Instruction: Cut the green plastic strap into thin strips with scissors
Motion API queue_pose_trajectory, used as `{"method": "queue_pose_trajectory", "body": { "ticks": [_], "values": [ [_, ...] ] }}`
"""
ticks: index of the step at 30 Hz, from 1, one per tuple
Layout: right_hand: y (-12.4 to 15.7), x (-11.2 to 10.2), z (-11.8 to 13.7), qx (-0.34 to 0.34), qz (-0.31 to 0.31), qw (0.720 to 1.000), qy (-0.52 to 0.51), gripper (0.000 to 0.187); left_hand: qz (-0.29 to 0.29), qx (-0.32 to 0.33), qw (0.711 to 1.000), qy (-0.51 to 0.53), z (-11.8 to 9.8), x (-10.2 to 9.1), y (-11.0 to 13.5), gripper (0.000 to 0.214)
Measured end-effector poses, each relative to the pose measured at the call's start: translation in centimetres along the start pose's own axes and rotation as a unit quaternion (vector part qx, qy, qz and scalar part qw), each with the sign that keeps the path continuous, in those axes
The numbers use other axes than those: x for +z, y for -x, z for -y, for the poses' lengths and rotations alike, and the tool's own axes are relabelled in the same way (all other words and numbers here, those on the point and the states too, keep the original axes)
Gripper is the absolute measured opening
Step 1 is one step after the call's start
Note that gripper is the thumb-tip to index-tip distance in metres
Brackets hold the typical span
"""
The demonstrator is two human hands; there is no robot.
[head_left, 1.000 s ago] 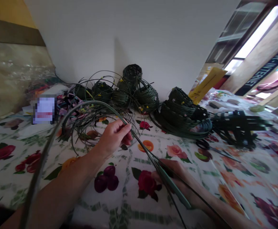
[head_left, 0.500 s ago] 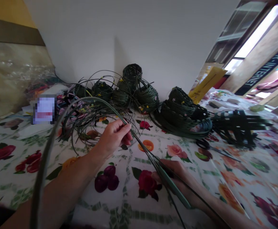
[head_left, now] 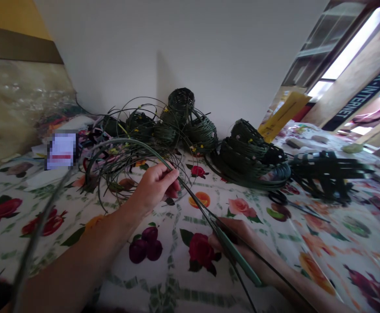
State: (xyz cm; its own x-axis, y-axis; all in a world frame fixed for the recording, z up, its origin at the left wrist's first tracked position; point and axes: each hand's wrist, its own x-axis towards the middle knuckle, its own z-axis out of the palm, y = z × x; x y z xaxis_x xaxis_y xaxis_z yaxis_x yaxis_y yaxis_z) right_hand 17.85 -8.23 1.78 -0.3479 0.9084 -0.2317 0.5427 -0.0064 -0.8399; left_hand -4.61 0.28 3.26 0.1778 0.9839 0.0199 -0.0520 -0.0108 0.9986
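My left hand pinches a long dark green strip between thumb and fingers. From there the strip arcs up and back to the left, over my forearm. Its other end runs down to my right hand, which is closed around a slim green-handled tool. The tool's narrow tip lies against the strip; its exact kind is hard to make out. Past the tip, two thin strands diverge, one beneath the hand and one over the wrist.
Behind my left hand lies a tangle of thin strands. Small woven green baskets stand along the wall, with more stacked baskets to the right. Black-handled scissors rest on the floral tablecloth. A yellow packet stands farther back.
The looped part of the strip at the left has swung outward and lower. Both hands keep nearly the same place and grip.
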Motion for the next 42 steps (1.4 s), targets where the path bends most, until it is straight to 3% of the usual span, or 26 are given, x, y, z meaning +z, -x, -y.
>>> {"method": "queue_pose_trajectory", "body": {
  "ticks": [26, 42],
  "values": [
    [0.05, 0.11, 0.36, 0.009, -0.014, 1.000, -0.001, 0.035, 0.012, -0.038, 0.999, 0.021, 0.09, -0.11, -0.07, 0.030],
    [0.02, -0.11, -0.51, -0.006, 0.018, 1.000, 0.006, 0.032, 0.034, -0.003, 0.999, -0.003, 0.08, 0.25, 0.19, 0.022]
  ]
}}
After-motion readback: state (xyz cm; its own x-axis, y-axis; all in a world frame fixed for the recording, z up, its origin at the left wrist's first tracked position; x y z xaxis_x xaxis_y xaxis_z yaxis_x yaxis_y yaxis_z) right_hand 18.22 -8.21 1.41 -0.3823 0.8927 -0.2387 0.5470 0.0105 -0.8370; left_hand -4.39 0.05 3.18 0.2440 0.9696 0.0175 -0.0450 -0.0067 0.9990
